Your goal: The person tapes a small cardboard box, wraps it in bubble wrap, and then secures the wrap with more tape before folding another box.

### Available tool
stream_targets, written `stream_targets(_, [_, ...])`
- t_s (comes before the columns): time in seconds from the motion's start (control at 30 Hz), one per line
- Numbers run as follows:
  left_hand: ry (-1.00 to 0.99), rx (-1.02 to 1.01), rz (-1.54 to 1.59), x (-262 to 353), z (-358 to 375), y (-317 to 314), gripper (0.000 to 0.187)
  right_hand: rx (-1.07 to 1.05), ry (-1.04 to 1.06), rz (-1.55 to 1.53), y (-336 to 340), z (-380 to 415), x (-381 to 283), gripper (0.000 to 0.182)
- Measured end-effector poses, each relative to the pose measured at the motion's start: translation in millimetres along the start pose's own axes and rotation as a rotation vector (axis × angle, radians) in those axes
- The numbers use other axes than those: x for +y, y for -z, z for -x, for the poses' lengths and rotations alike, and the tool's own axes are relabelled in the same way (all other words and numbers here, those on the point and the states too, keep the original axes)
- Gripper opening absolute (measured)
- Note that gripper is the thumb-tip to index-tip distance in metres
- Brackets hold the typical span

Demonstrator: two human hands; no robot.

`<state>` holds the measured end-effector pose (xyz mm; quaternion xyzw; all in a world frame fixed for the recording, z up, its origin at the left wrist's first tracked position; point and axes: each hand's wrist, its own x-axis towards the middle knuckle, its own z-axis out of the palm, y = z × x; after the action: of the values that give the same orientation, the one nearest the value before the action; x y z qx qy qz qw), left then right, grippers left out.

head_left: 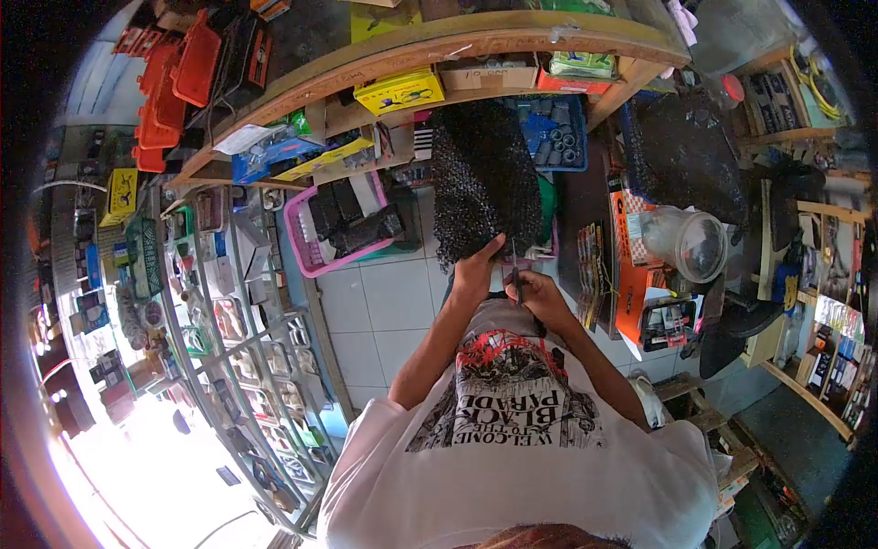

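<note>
Head camera looks steeply down, close above.

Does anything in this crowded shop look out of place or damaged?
Nothing looks spilled or broken. The oddest sight is the black mesh sheet hanging over the floor: the left hand pinches its lower edge while the right hand holds a thin dark tool against it. The shelves are packed but orderly.

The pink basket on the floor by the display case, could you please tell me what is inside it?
The pink basket holds dark, black flat packs stacked side by side, filling most of it. What they are and whatever lies beneath them cannot be seen.
</note>
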<state>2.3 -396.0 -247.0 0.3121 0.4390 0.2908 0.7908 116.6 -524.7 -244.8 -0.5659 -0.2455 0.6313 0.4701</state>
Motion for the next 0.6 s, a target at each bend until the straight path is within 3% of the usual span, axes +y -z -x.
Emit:
stream_targets(0.1, [0.109, 0.081, 0.156, 0.5, -5.1, -2.6, 0.03, 0.006, 0.026, -0.028, -0.9, 0.3, 1.5, 0.009])
stream_targets(0.2, [0.176, 0.075, 0.229, -1.3, -7.3, 2.7, 0.03, 0.045, -0.115, -0.003, -4.9, 4.2, -39.2, 0.011])
stream_targets(0.3, [0.187, 0.028, 0.243, -5.0, -9.3, 7.3, 0.029, 0.017, -0.114, -0.06, 0.7, -0.7, -28.4, 0.032])
stream_targets(0.47, [0.005, -0.024, -0.053, 2.8, 0.4, 4.4, 0.023, -0.018, -0.012, -0.044, 6.3, -6.3, -7.6, 0.033])
stream_targets(0.53, [0.132, 0.013, 0.167, 4.3, -5.8, -0.5, 0.017, -0.015, -0.011, -0.068, 7.8, -6.8, -6.2, 0.033])
stream_targets(0.6, [0.188, 0.003, 0.168, 0.9, -8.0, 4.2, 0.014, -0.017, -0.031, -0.095, 9.6, -8.1, -10.9, 0.032])
